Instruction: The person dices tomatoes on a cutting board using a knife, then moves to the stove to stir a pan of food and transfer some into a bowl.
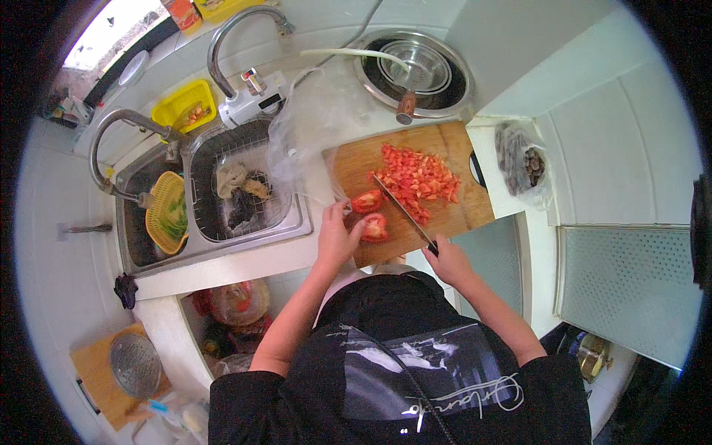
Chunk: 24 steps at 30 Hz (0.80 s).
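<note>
A wooden cutting board [461,219] lies on the counter before me, bearing a heap of diced tomato [417,175]. Two cut tomato pieces [367,202] rest at the board's left part. My left hand [338,233] is at these pieces, its thumb against the lower one; whether it grips them is unclear. My right hand [450,261] is closed around the black handle of a kitchen knife [405,214]. The blade slants up and left, between the tomato pieces and the diced heap.
Left of the board is a double steel sink [306,222] with a yellow colander [161,219] of greens and a wire rack. Behind stand a round metal basin [370,92] and crumpled clear plastic [311,117]. A plastic bag [512,161] with dark pieces lies right.
</note>
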Motion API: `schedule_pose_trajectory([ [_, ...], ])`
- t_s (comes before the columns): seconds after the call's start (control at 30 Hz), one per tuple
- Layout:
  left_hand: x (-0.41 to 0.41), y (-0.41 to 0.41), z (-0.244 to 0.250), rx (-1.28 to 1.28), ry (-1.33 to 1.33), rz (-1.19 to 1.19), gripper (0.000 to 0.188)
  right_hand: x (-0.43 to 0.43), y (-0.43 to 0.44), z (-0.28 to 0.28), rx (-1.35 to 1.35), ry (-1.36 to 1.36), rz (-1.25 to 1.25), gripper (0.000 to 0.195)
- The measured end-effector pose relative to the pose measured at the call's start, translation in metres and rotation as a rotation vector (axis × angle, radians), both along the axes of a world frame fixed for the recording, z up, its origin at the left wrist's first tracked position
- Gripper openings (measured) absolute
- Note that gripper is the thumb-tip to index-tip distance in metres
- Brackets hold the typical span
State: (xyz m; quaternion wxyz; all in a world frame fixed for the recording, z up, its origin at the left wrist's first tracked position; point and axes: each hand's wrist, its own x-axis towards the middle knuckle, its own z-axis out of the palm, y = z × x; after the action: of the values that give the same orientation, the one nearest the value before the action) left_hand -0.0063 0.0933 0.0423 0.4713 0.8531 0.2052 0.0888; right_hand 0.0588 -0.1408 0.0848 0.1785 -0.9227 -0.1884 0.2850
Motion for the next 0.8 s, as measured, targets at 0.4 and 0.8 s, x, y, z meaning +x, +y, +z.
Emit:
schedule_pose_trajectory([
  [0.4,0.037,0.083,-0.021,0.361,-0.034,0.077,0.034,0.03,-0.02,-0.026,0.033,0.028,0.137,0.035],
  [0.8,0.032,0.15,0.021,0.514,0.02,0.171,0.038,0.041,-0.018,-0.018,0.051,0.017,0.187,0.032],
])
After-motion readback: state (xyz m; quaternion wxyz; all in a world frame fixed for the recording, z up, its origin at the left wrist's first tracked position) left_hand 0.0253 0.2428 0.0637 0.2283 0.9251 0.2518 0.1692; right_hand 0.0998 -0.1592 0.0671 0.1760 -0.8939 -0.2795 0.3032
